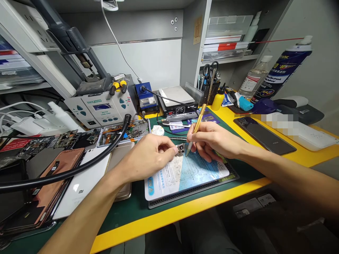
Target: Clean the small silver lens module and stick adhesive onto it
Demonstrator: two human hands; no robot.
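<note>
Between thumb and index finger, my left hand (pixel 151 155) pinches a small phone camera module (pixel 181 148) with dark square lenses. My right hand (pixel 209 139) grips a gold-handled pen-shaped tool (pixel 200 119) like a pencil. It looks like a precision knife, its pointed grey tip angled down just right of the module; I cannot tell whether they touch. Both hands are over a white and blue printed work pad (pixel 169 188), whose surface is stained around the module. The pad lies on a dark perforated plate at the front of the green mat (pixel 137 211).
Phones and back covers, including a white one (pixel 79 183), lie left beneath a thick black hose (pixel 79 171). Behind stand a hot-air station (pixel 106 106), a blue soldering station (pixel 145 93) and a hot plate (pixel 177 98). A dark phone (pixel 265 135) and spray can (pixel 283 70) are right.
</note>
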